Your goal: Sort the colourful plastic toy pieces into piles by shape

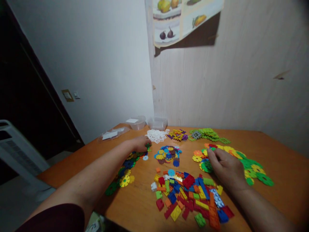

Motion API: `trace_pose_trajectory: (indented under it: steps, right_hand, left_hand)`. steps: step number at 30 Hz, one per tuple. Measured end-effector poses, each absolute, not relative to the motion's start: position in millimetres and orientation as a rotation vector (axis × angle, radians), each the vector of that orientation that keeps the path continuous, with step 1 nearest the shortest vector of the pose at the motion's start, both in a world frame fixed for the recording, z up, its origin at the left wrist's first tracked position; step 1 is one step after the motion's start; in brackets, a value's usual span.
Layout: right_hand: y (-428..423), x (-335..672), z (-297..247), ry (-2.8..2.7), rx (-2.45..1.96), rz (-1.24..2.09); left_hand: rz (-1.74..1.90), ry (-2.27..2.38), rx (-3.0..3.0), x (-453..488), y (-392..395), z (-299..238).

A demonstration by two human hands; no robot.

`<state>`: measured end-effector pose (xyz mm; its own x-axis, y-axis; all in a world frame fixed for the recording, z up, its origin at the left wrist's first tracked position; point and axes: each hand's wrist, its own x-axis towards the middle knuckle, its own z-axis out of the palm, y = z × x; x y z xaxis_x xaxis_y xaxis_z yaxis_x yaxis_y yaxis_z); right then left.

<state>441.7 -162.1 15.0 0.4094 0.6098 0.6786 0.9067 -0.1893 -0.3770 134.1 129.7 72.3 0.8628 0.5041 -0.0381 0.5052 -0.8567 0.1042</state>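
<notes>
My left hand (pixel 140 143) reaches over the far end of a long row of notched plastic discs (pixel 124 180). Its fingers are pinched at a green notched disc (pixel 148 147), partly hidden by the hand. My right hand (pixel 228 169) is curled closed above a second spread of green, yellow and orange discs (pixel 256 168). Whatever is inside its fingers is hidden; a dark green disc (pixel 207 166) shows just left of them. Between the hands lies a pile of blue, yellow and brown small discs (pixel 168 154). Closer to me are many coloured building bricks (pixel 182 193).
At the back of the wooden table (pixel 142 199) lie white pieces (pixel 156 136), yellow and purple pieces (pixel 178 135) and lime-green pieces (pixel 209 134). Clear plastic containers (pixel 157 123) and a plastic bag (pixel 113 133) stand by the wall. A white slatted chair (pixel 20 151) is left.
</notes>
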Motion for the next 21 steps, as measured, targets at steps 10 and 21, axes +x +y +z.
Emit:
trace_pose_trajectory:
  steps: [10,21]
  right_hand:
    - [-162,439,21,-1.261,-1.843,-0.528]
    - [-167,467,39,-0.571,-1.586,-0.225]
  left_hand:
    - [-0.153,0.869,3.059,140,126,79]
    - [-0.256,0.968,3.151,150,130,83]
